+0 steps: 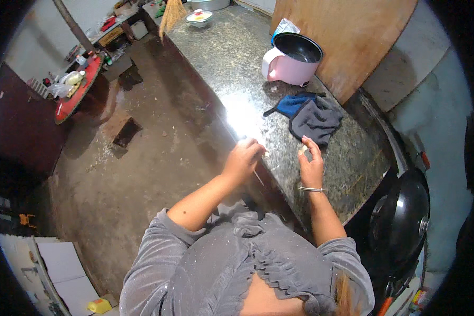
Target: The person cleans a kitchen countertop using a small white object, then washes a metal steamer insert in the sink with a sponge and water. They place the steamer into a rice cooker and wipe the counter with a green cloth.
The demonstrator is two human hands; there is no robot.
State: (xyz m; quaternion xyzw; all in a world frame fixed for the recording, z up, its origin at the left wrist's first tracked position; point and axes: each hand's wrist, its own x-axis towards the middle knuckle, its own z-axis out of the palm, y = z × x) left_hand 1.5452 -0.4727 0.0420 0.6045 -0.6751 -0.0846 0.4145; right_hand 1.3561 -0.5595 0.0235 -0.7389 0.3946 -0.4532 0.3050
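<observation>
My right hand [313, 166] is over the stone countertop [229, 55], pinching a small pale piece [303, 149] between thumb and forefinger. It may be a garlic clove, but it is too small to tell. Close to the counter's front edge, my left hand [245, 156] has its fingers curled together. Another small pale bit [266, 154] shows at those fingertips, mostly hidden by them. Just beyond my right hand lie crumpled cloths, one grey with a dark border [314, 120] and one blue [292, 104].
A pink electric pot [296, 65] with a black inside stands behind the cloths, near a leaning wooden board [339, 43]. A lidded bowl [199, 17] and a straw broom [173, 15] are at the far end. To my right sits a black lidded wok [403, 213].
</observation>
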